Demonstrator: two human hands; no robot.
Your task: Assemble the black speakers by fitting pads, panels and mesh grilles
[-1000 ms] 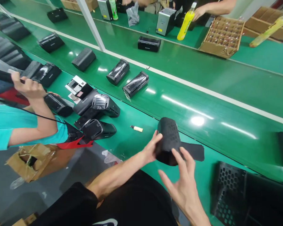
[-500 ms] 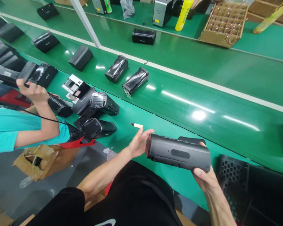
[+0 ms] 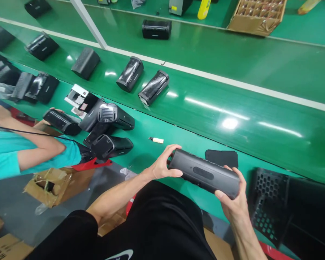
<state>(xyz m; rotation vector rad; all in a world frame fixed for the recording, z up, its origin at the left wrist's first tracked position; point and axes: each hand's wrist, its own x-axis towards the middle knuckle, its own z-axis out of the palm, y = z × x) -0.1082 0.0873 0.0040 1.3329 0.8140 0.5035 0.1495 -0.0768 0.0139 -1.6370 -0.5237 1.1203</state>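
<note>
A black speaker-like housing [image 3: 203,173] with an oval recess on its upper face is held level above the green bench. My left hand [image 3: 166,164] grips its left end, fingers over the top edge and thumb below. Around the right end is my right hand [image 3: 234,195], thumb on the near side. Behind the housing lies a stack of dark flat sheets [image 3: 222,158]. A small cutter with a pale handle [image 3: 157,140] rests on the bench beyond my left hand.
Several black housings [image 3: 115,146] stand at the left beside a white-and-black device [image 3: 78,97]. More housings [image 3: 154,86] lie on the green conveyor [image 3: 206,104]. A person in a turquoise shirt [image 3: 2,155] works at far left. A black perforated crate [image 3: 271,202] is at right.
My left hand has closed on the left end of the housing. The housing has tilted, its right end lower, and the dark sheets behind show more. The neighbour's raised hand has moved left and down.
</note>
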